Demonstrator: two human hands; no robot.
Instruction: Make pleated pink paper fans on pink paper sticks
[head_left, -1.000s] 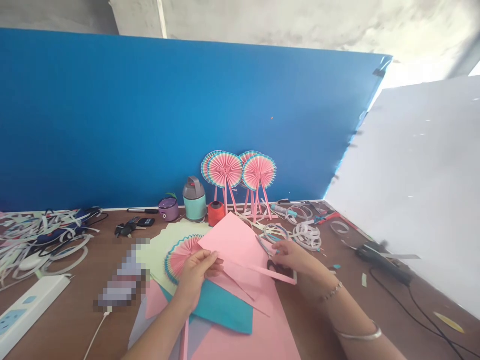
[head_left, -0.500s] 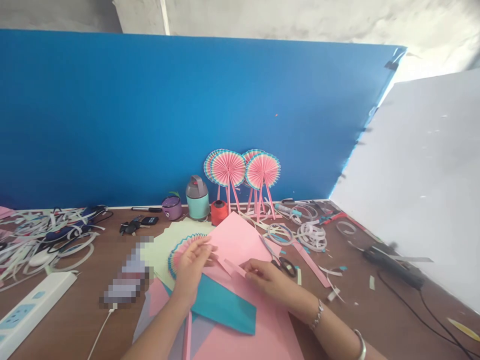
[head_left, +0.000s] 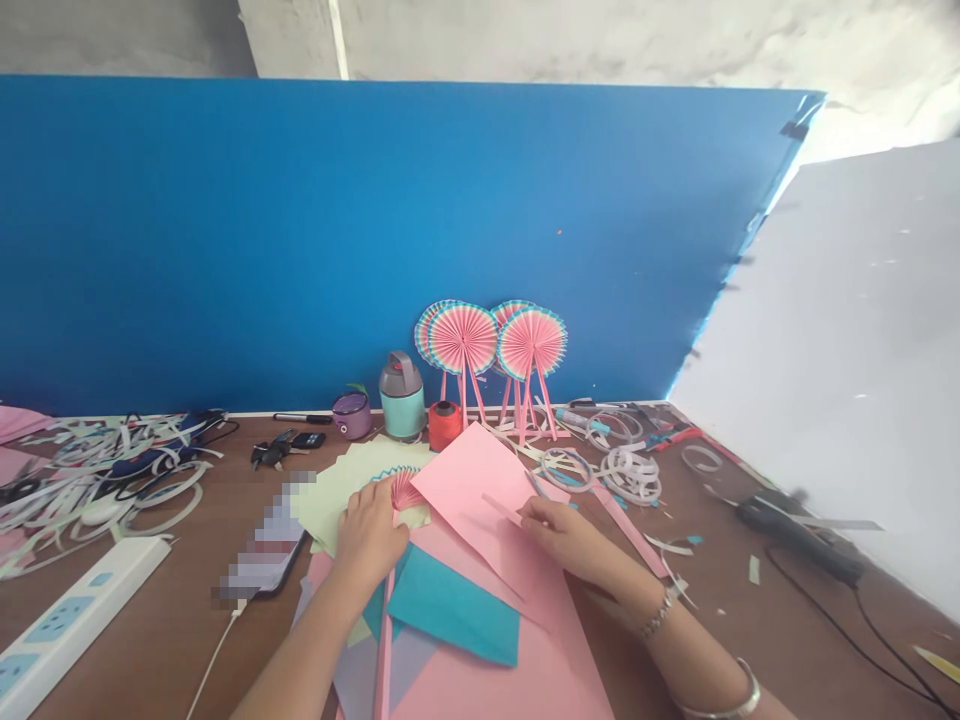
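Observation:
My left hand (head_left: 371, 525) is closed over a pleated paper fan (head_left: 406, 490), covering most of it. Pink folds and a teal zigzag rim show past the fingers. Below this hand runs a pink paper stick (head_left: 384, 650), its upper end hidden. My right hand (head_left: 559, 532) pinches a narrow pink paper strip (head_left: 501, 508) by one end, above a pink sheet (head_left: 480, 470). A folded teal paper piece (head_left: 457, 610) lies between my forearms on larger pink paper (head_left: 555, 670). Pale yellow sheets (head_left: 330, 490) spread out beyond my left hand.
Finished fans (head_left: 463, 340) lean upright against the blue panel (head_left: 300, 250). A teal flask (head_left: 403, 400), red spool (head_left: 445, 427) and purple pot (head_left: 351, 413) stand at the back. Paper strips (head_left: 630, 475) clutter the right. A phone (head_left: 270, 550) and power strip (head_left: 82, 610) lie left.
My left hand has come down from the strip onto the fan and covers more of it. My right hand has drawn the pink strip away to the right and slightly up.

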